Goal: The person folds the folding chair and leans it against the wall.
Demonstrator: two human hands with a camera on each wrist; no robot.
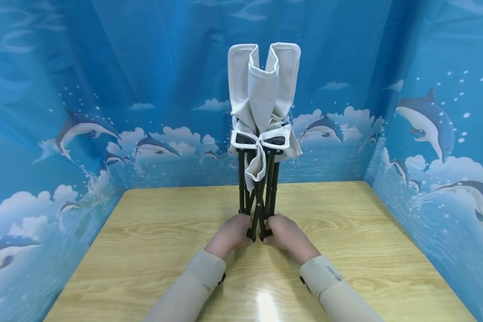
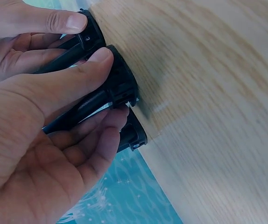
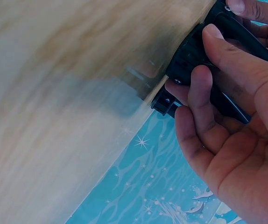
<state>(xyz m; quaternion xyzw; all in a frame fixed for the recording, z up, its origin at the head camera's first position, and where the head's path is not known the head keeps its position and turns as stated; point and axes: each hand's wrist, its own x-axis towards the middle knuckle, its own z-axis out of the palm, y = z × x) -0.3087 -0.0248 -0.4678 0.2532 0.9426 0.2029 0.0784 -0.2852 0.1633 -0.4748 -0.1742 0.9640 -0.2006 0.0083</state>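
A folded camping chair (image 1: pixel 263 100) stands upright on the table, its white fabric bunched above thin dark legs that cross low down. Both hands are at the bottom of the legs. My left hand (image 1: pixel 235 231) grips the near left leg by its black plastic foot (image 2: pixel 121 79), thumb on top and fingers curled beneath. On the other side, my right hand (image 1: pixel 285 233) holds the near right foot (image 3: pixel 189 57) between thumb and curled fingers. The two near feet are close together. Behind the hands, the lower ends of the rear legs are partly hidden.
The wooden table (image 1: pixel 165 232) carries the chair. A blue curtain (image 1: pixel 165 67) printed with dolphins and clouds surrounds the table's back and sides. Light glares off the table's near middle.
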